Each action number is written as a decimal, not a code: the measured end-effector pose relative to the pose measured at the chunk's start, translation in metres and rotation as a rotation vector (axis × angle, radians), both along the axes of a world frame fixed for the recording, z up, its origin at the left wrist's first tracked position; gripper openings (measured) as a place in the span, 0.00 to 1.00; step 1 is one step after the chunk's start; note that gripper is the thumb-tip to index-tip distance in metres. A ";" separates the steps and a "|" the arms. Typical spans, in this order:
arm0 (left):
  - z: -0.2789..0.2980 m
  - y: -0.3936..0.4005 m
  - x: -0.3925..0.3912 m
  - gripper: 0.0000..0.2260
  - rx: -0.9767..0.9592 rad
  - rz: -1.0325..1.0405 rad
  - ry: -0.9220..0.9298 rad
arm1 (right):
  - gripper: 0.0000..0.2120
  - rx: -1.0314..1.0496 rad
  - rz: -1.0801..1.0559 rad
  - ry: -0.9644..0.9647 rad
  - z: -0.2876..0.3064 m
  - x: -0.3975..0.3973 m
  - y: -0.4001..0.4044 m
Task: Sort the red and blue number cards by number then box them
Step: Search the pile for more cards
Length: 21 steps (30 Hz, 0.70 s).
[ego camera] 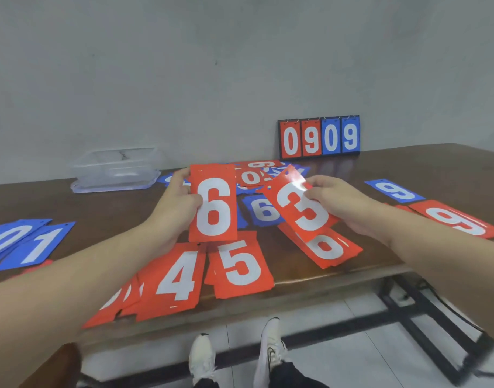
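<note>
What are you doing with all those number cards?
A person is sorting number cards on a brown table. The left hand holds a red 6 card and the right hand holds a red 3 card. Red 4 and red 5 cards lie in front, and a mixed heap waits behind. The clear box at the back looks unused so far.

Left forearm hides lower-left red cards (115, 302) (digits unreadable); far pile (264, 175) overlapped, numbers partly covered.
</note>
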State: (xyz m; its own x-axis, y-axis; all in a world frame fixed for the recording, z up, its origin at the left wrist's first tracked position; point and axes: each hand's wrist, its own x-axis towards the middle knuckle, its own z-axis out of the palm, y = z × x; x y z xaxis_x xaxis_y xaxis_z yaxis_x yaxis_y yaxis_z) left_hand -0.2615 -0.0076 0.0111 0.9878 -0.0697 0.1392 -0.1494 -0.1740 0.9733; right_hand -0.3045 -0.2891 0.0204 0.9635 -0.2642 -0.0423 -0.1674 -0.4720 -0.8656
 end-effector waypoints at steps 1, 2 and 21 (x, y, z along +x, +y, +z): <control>0.000 0.000 -0.004 0.24 0.000 0.008 0.012 | 0.13 -0.009 -0.009 0.003 0.001 -0.001 0.001; -0.001 -0.001 -0.009 0.21 -0.001 0.021 0.029 | 0.13 -0.014 -0.021 0.000 0.002 -0.002 0.001; -0.032 -0.140 0.005 0.07 0.766 -0.179 -0.031 | 0.09 0.026 -0.128 -0.066 0.006 -0.054 -0.061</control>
